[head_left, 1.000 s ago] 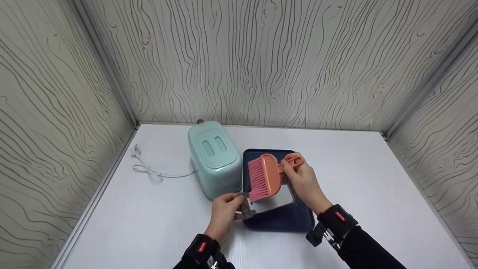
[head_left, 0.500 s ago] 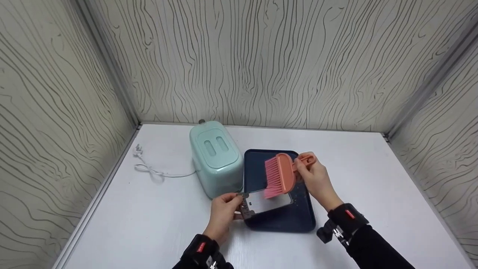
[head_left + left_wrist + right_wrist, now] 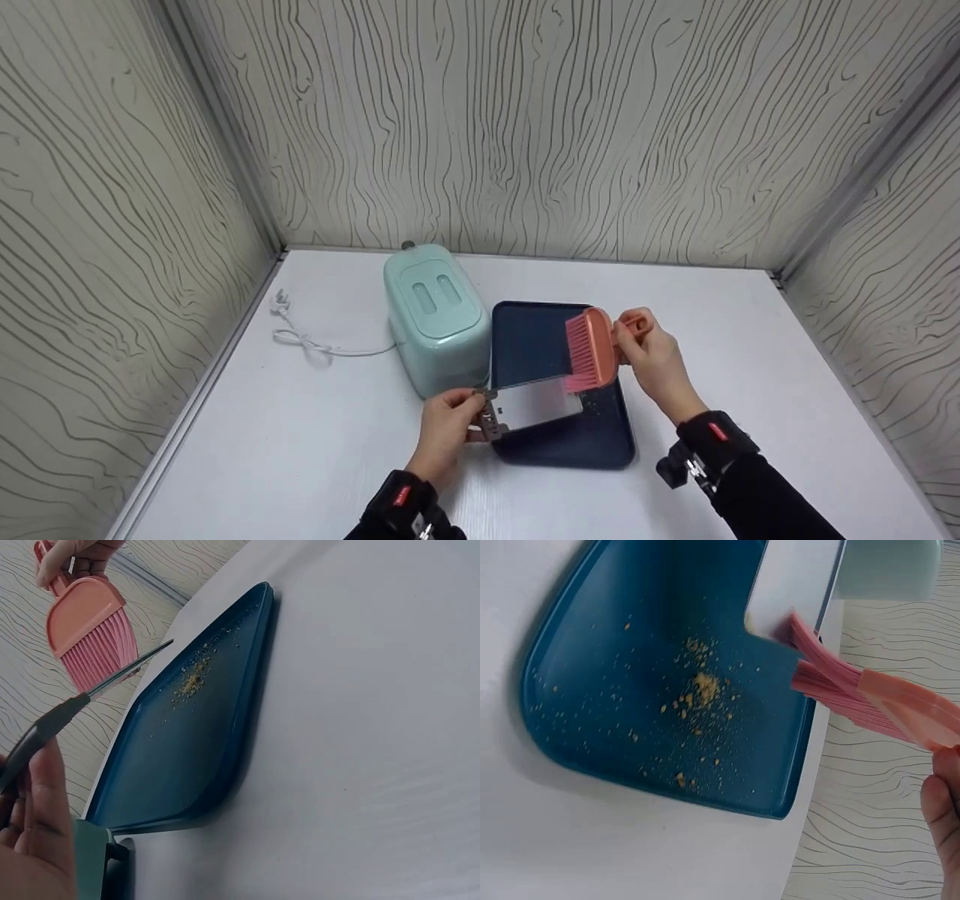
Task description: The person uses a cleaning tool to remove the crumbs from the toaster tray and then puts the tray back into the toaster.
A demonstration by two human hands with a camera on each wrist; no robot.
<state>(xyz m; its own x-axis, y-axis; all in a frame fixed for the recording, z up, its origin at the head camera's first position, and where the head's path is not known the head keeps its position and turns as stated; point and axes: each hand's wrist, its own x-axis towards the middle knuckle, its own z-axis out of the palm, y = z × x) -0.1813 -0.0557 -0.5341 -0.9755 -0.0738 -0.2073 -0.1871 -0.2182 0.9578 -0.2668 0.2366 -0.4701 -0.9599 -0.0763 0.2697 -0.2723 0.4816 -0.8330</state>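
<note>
Orange brush [image 3: 602, 346] with pink bristles [image 3: 580, 349], whitish panel [image 3: 532, 406], navy tray [image 3: 529, 330], mint toaster [image 3: 439, 319], white table [image 3: 330, 435], dark-grained pale far wall [image 3: 480, 135]

We get soft, even head-view light | dimmer wrist views | highlight on the toaster [image 3: 438, 324] | shadow beside the tray [image 3: 176, 765] | pinkish reflection on metal plate [image 3: 529, 406]

The left hand [image 3: 442, 435] pinches the dark end of a flat, pale plate [image 3: 534, 405], held above a dark blue tray [image 3: 531, 337]; the right hand [image 3: 660, 367] grips the handle of an orange brush [image 3: 601, 347], its pink bristles bent against the plate's far end; yellowish crumbs [image 3: 706, 688] lie scattered in the tray, thickest in a small heap near that end.
</note>
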